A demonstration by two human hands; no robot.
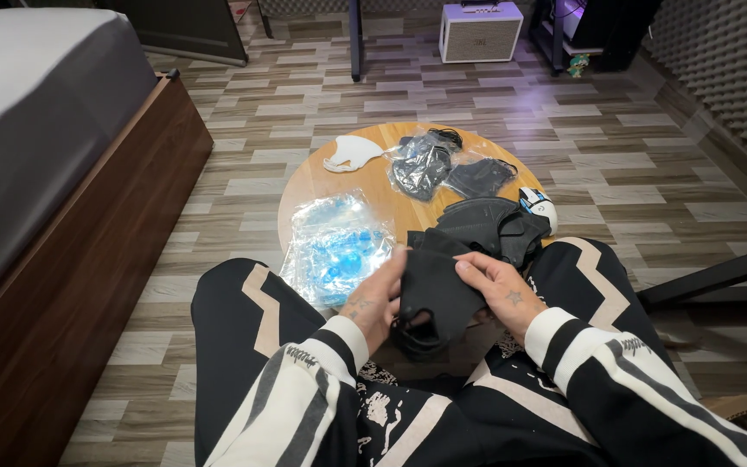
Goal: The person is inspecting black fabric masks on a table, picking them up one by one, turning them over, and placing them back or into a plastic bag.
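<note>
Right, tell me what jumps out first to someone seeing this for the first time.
Both hands, left hand and right hand, hold a black face mask over the lap, in the middle of the view. Just beyond, a small round wooden table carries a bright blue plastic bag at its near left, a white mask at the far left, and more dark masks on the right.

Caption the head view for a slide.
Both hands, left hand and right hand, hold a black face mask above a round wooden table.
</note>
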